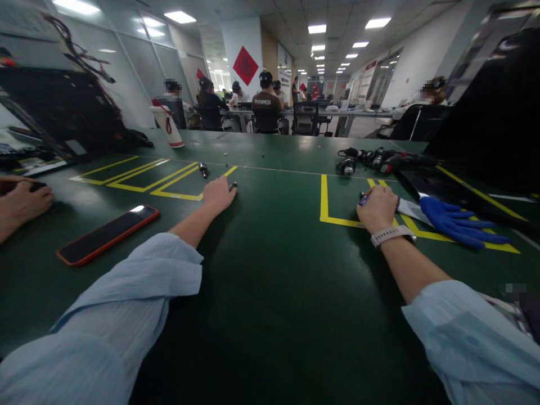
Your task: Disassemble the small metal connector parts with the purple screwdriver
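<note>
My left hand [218, 194] rests on the dark green table [278, 270], fingers curled, its fingertips at a small dark metal part [233, 184]. A second small metal piece [203, 169] lies further off to the left. My right hand [378, 208], with a white watch [392, 235] on the wrist, is closed around a slim blue-tipped tool [363, 199], beside a white sheet [410, 209] and a blue glove [458, 222] lying on the yellow tape lines [324, 197].
A red-cased phone [107, 233] lies at the left. Another person's hand [23, 202] rests at the far left edge. Black power tools [371, 158] lie at the back right, a white bottle [169, 126] at the back left. People sit at desks beyond.
</note>
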Tool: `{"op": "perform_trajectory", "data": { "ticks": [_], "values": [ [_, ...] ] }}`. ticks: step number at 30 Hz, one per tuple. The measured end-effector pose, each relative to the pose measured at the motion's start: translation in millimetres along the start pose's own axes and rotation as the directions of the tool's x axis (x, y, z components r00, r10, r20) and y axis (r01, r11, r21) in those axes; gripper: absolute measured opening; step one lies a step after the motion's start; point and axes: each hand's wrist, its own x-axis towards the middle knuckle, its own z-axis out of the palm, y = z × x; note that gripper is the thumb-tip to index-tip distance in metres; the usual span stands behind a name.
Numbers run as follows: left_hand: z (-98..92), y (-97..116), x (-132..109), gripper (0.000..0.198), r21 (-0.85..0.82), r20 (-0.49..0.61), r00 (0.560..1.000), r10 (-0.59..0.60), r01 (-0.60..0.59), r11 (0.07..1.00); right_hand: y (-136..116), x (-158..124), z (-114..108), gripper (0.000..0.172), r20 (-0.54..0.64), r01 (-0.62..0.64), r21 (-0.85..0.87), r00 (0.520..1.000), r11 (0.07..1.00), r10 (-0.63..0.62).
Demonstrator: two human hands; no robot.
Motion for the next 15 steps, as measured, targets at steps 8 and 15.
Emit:
{"op": "perform_trajectory", "data": {
  "ticks": [8,15],
  "values": [
    [-14.7,36,-63,0.030,-0.165,-0.114,0.967,0.227,-0.244,0.956,-7,-3,-17,0.021,-0.019,-0.057,0.132,0.998,0.990,0.060],
    [-38.6,55,-120,0.024,-0.515,-0.196,0.925,0.325,-0.379,0.769,-54,-32,-51,0.009,0.009,-0.002,0.448,1.000,0.894,-0.003]
  ]
}}
